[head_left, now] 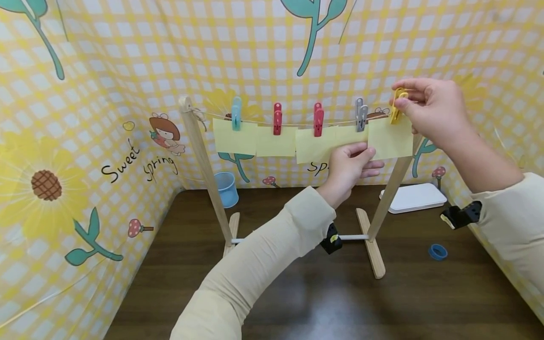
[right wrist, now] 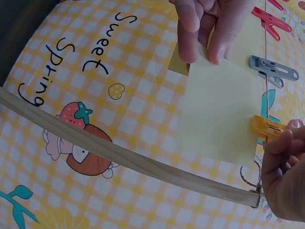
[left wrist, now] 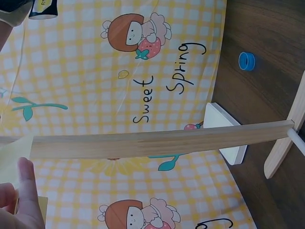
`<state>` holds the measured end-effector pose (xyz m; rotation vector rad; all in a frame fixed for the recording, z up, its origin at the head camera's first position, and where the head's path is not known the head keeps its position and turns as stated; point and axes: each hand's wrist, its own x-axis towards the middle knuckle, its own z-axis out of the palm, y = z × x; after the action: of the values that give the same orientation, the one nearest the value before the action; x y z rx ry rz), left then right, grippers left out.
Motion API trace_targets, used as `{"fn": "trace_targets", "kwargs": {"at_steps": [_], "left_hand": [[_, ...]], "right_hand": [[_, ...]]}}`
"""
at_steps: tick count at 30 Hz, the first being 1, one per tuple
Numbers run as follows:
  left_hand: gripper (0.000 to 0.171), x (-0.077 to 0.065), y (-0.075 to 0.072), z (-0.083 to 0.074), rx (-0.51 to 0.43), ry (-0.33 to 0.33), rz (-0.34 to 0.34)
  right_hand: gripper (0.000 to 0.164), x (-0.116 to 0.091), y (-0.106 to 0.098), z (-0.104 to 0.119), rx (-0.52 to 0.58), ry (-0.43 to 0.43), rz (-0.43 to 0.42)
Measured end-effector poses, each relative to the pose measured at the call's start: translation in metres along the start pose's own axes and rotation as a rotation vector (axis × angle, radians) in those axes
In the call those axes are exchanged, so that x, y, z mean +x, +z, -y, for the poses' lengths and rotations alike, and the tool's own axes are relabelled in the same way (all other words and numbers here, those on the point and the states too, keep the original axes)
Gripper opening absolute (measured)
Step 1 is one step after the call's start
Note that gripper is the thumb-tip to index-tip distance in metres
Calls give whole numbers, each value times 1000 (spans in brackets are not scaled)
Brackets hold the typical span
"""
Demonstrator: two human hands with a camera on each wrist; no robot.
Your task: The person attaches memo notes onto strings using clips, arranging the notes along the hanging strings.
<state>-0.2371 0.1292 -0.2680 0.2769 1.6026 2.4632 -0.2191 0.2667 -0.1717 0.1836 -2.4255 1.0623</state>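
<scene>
My right hand [head_left: 442, 111] pinches a yellow clothespin [head_left: 397, 107] at the top edge of the rightmost yellow paper note [head_left: 390, 138]. In the right wrist view, the clothespin's jaws reach over that note's edge, beside the string. My left hand [head_left: 350, 170] pinches the same note by its lower left edge, between thumb and fingers. To its left, several more notes hang from the string [head_left: 297, 124] under a teal clothespin [head_left: 236, 113], two red clothespins [head_left: 318, 119] and a grey clothespin [head_left: 361, 115]. The left hand partly covers the note under the grey one.
The string is tied to a wooden stand with a left post [head_left: 206, 165] and a right post [head_left: 393, 196]. Behind the left post stands a blue cup [head_left: 227, 191]. A white flat case [head_left: 416, 197] and a blue ring [head_left: 437, 251] lie at the right on the dark table [head_left: 297, 302].
</scene>
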Motion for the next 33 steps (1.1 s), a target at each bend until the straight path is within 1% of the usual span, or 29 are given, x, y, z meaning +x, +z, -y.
{"fn": "trace_targets", "kwargs": {"at_steps": [4, 8, 11, 13, 15, 17, 20, 22, 24, 27, 29, 31, 33], "left_hand": [[22, 0, -1, 0, -7, 4, -8], [25, 1, -4, 3, -23, -10, -15], [28, 1, -9, 8, -22, -14, -8], [28, 0, -14, 12, -7, -11, 0], [27, 0, -22, 16, 18, -4, 5], [26, -2, -30, 21, 44, -7, 10], [24, -6, -45, 29, 94, -15, 30], [23, -10, -57, 33, 143, -19, 47], [22, -15, -70, 38, 222, -6, 55], [20, -24, -94, 43, 408, 53, 60], [19, -31, -113, 45, 586, 120, 68], [20, -39, -132, 46, 783, 204, 74], [22, -48, -152, 48, 1001, 308, 71]], "right_hand": [[42, -2, -1, 2, 15, 22, 82], [55, -3, -3, 3, 30, 66, 149], [60, -4, -3, 2, 33, 68, 171], [62, -7, -3, 0, 28, 48, 175], [62, -11, -3, -2, 29, 18, 158], [63, -17, -2, -6, 42, -22, 118], [65, -29, 2, -11, 108, -52, 14], [67, -38, 7, -18, 136, -95, -75], [67, -48, 14, -26, 147, -155, -172], [60, -64, 28, -43, 95, -301, -300], [52, -75, 38, -55, 54, -389, -355], [42, -87, 50, -68, 4, -456, -393], [33, -101, 62, -80, -59, -484, -398]]}}
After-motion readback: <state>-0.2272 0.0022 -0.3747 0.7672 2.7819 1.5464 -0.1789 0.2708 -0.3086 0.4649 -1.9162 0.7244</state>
